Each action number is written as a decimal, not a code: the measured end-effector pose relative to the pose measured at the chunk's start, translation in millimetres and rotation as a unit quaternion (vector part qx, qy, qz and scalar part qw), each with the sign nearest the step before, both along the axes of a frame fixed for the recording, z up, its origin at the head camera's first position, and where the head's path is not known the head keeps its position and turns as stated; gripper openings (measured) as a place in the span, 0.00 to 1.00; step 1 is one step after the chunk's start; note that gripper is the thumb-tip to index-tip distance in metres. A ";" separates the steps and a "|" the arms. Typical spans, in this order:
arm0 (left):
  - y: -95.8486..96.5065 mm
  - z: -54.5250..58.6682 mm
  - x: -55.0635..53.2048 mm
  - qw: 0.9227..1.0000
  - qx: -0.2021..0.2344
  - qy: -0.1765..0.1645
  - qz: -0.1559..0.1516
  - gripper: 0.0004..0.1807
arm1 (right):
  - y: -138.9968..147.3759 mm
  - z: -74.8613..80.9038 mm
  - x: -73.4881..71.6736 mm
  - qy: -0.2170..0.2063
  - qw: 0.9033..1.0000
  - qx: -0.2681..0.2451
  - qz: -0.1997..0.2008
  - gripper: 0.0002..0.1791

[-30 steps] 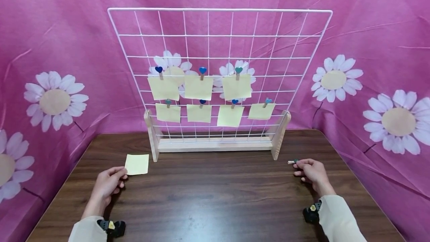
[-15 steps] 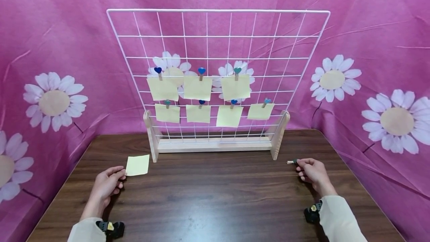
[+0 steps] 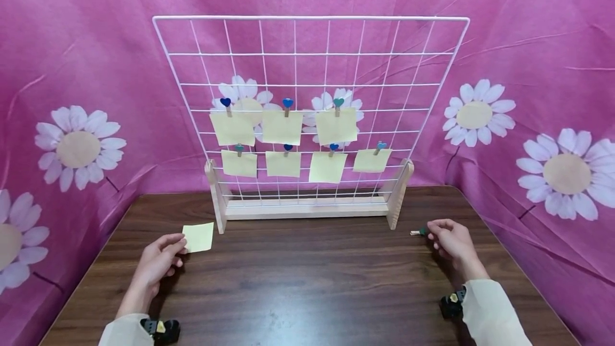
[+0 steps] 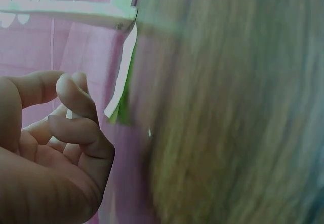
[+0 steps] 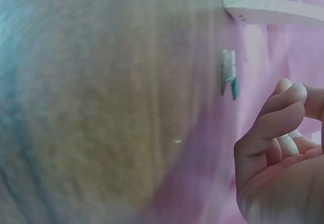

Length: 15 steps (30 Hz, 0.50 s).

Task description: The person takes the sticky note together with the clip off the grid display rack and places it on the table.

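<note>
A pale yellow sticky note [image 3: 199,237] lies on the table left of the rack. My left hand [image 3: 156,263] is just beside it, overlapping its near left corner in the head view. In the left wrist view a narrow gap separates the note [image 4: 123,75] from the loosely bent fingers [image 4: 76,95]. On the right, a small wooden clothespin with a green end [image 3: 417,233] lies on the table. My right hand [image 3: 451,242] hovers close beside it, fingers loosely curled. The right wrist view shows the clothespin [image 5: 229,72] apart from the fingertips.
A white wire grid [image 3: 312,69] stands upright in a wooden base [image 3: 307,209] at the back. Several yellow notes [image 3: 282,127] hang on it in two rows, clipped by heart-topped clothespins [image 3: 288,103]. Behind the brown table [image 3: 307,276] hangs a pink flowered cloth [image 3: 96,25].
My right hand has released the clothespin and drawn back slightly right. My left hand has let go of the sticky note and lifted a little. Both items stay on the table.
</note>
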<state>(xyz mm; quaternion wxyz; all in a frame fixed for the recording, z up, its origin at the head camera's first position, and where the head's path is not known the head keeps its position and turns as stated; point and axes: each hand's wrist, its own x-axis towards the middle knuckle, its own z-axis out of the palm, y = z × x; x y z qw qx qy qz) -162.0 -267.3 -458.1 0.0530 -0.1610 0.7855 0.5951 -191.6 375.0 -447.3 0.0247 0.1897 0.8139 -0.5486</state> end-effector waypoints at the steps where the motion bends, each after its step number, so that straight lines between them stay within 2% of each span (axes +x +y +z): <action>1: 2.1 1.2 -0.5 1.000 0.001 0.004 -0.005 0.27 | -1.3 2.5 -0.8 0.004 1.000 0.003 0.003 0.19; 7: 18.1 9.9 -1.7 0.999 0.007 0.032 -0.017 0.25 | -11.4 15.3 -4.7 0.037 0.999 0.026 0.029 0.21; 15: 38.4 21.1 -5.1 0.998 0.026 0.047 -0.017 0.24 | -25.5 31.5 -6.9 0.101 0.991 0.051 0.067 0.22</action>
